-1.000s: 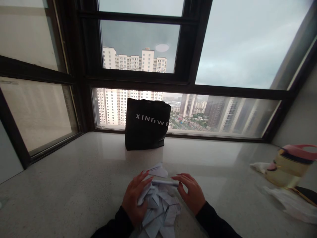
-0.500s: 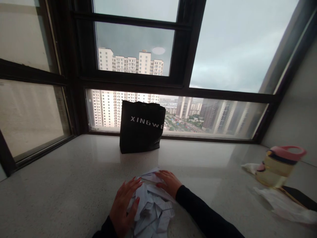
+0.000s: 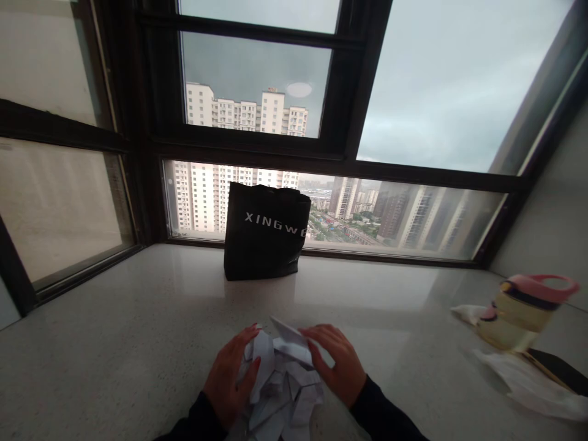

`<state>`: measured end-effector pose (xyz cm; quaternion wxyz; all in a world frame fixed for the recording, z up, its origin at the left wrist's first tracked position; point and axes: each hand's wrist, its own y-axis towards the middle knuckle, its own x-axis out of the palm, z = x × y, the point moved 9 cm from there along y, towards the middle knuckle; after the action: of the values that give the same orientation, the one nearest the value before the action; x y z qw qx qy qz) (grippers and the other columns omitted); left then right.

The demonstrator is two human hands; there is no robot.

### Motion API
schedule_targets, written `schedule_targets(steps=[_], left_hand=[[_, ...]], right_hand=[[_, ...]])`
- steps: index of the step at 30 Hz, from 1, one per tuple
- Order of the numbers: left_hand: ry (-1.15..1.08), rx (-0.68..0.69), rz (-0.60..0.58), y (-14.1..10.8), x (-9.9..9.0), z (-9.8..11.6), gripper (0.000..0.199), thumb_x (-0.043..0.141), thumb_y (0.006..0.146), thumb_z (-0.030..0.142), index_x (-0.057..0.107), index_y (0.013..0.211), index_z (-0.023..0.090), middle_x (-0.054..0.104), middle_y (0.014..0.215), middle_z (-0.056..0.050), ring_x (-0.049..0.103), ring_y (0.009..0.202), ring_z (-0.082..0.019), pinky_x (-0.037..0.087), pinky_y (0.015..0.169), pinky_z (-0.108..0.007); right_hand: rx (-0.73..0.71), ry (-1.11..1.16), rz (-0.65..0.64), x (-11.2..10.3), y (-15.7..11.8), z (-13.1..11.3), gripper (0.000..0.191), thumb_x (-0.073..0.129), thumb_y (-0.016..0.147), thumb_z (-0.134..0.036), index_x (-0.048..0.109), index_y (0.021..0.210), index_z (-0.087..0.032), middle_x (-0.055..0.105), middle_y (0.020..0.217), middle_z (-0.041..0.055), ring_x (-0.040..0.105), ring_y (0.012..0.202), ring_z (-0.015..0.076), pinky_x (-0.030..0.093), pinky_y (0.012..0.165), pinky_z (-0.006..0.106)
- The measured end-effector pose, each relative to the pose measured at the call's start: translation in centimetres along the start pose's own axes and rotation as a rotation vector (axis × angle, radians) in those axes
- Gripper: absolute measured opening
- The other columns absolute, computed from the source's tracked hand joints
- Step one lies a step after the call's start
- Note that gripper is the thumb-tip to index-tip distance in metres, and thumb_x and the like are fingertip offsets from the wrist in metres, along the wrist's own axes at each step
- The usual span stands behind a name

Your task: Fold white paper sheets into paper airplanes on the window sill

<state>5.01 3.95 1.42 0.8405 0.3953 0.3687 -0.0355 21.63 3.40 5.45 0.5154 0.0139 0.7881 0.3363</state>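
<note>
A heap of folded white paper pieces (image 3: 280,392) lies on the pale speckled sill in front of me. My left hand (image 3: 232,370) curves around the heap's left side, thumb and fingers apart, touching the outer pieces. On the other side my right hand (image 3: 337,361) is cupped, its fingertips against a paper piece (image 3: 289,337) that stands tilted up at the far edge of the heap. Its thumb is spread from the fingers. Behind the heap a black bag (image 3: 266,236) with white lettering stands upright, apart from both hands.
A pink-lidded drink bottle (image 3: 521,315) stands at the right, with crumpled white plastic (image 3: 533,386) and a dark flat object (image 3: 560,370) beside it. Dark-framed windows (image 3: 413,257) border the pale sill (image 3: 138,343) at the back and left.
My right hand has drawn back toward me and right, and a paper piece at the far edge now tilts upward. My left hand stays at the left of the heap.
</note>
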Motion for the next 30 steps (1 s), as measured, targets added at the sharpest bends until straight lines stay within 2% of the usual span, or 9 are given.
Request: schedule_targets(steps=[2, 4, 8, 10, 12, 14, 21, 25, 30], left_hand=[[-0.054, -0.044, -0.003, 0.0, 0.2, -0.6, 0.039, 0.037, 0.079, 0.026, 0.033, 0.117, 0.02, 0.046, 0.117, -0.01, 0.043, 0.108, -0.021, 0.037, 0.089, -0.037], [-0.112, -0.082, -0.015, 0.0, 0.5, -1.1, 0.038, 0.034, 0.08, 0.027, 0.032, 0.117, 0.02, 0.046, 0.117, -0.01, 0.042, 0.108, -0.021, 0.036, 0.089, -0.038], [-0.289, -0.171, -0.052, -0.1, 1.3, -1.8, 0.036, 0.03, 0.083, 0.029, 0.033, 0.118, 0.021, 0.044, 0.118, -0.009, 0.042, 0.108, -0.019, 0.033, 0.093, -0.036], [-0.391, -0.214, -0.074, -0.1, 1.7, -1.9, 0.035, 0.028, 0.084, 0.032, 0.034, 0.117, 0.021, 0.043, 0.12, -0.008, 0.042, 0.109, -0.019, 0.033, 0.093, -0.035], [-0.476, -0.246, -0.091, -0.1, 2.0, -2.0, 0.037, 0.025, 0.085, 0.035, 0.035, 0.117, 0.022, 0.041, 0.122, -0.007, 0.04, 0.111, -0.019, 0.034, 0.092, -0.036], [-0.537, -0.254, -0.103, 0.0, 2.1, -1.8, 0.038, 0.024, 0.085, 0.036, 0.034, 0.119, 0.022, 0.04, 0.124, -0.007, 0.039, 0.112, -0.019, 0.035, 0.092, -0.036], [-0.521, -0.15, -0.08, 0.2, 1.9, -0.9, 0.047, 0.046, 0.076, 0.024, 0.029, 0.12, 0.019, 0.036, 0.125, -0.01, 0.035, 0.113, -0.023, 0.035, 0.092, -0.038], [-0.546, -0.228, -0.01, 0.4, 1.3, -1.4, 0.044, 0.046, 0.073, 0.016, 0.034, 0.115, 0.02, 0.041, 0.12, -0.01, 0.041, 0.108, -0.023, 0.042, 0.083, -0.036], [-0.502, -0.373, 0.07, 0.2, 0.4, -2.8, 0.034, 0.039, 0.075, 0.016, 0.042, 0.109, 0.02, 0.045, 0.116, -0.009, 0.043, 0.106, -0.02, 0.044, 0.08, -0.033]], right_hand=[[-0.028, 0.097, -0.026, -0.1, -1.0, -1.4, 0.022, 0.042, 0.079, -0.028, 0.062, 0.086, -0.025, 0.065, 0.088, 0.003, 0.054, 0.088, 0.0191, 0.039, 0.08, 0.033], [-0.003, 0.149, -0.048, 0.2, -1.7, -1.8, 0.028, 0.045, 0.077, -0.037, 0.057, 0.098, -0.024, 0.062, 0.098, 0.0053, 0.051, 0.095, 0.0216, 0.037, 0.083, 0.036], [-0.064, 0.159, -0.211, 3.1, -2.8, -1.7, 0.085, 0.057, 0.055, -0.058, 0.029, 0.126, -0.019, 0.036, 0.128, 0.011, 0.029, 0.116, 0.0304, 0.023, 0.093, 0.046], [-0.108, 0.156, -0.342, 5.2, -3.3, -1.5, 0.093, 0.061, 0.051, -0.054, 0.022, 0.128, -0.02, 0.028, 0.132, 0.011, 0.026, 0.118, 0.0317, 0.02, 0.095, 0.047], [-0.13, 0.165, -0.444, 6.8, -3.6, -1.3, 0.084, 0.06, 0.056, -0.044, 0.022, 0.128, -0.022, 0.03, 0.131, 0.0096, 0.028, 0.117, 0.0301, 0.023, 0.094, 0.045], [-0.124, 0.186, -0.461, 7.1, -3.5, -1.2, 0.079, 0.059, 0.058, -0.036, 0.023, 0.128, -0.023, 0.034, 0.129, 0.0089, 0.032, 0.115, 0.0283, 0.026, 0.093, 0.042], [0.032, 0.258, -0.203, 3.8, -2.5, -0.9, 0.046, 0.046, 0.068, -0.014, 0.048, 0.113, -0.025, 0.05, 0.116, 0.0064, 0.047, 0.104, 0.0203, 0.037, 0.088, 0.033], [0.095, 0.356, -0.027, 1.7, -2.4, -0.2, 0.039, 0.039, 0.078, -0.022, 0.044, 0.116, -0.023, 0.046, 0.12, 0.0072, 0.042, 0.109, 0.0184, 0.035, 0.09, 0.032], [0.035, 0.324, -0.158, 2.9, -2.8, -0.8, 0.042, 0.044, 0.072, -0.05, 0.053, 0.107, -0.028, 0.04, 0.126, 0.0052, 0.028, 0.117, 0.0282, 0.023, 0.094, 0.049]])
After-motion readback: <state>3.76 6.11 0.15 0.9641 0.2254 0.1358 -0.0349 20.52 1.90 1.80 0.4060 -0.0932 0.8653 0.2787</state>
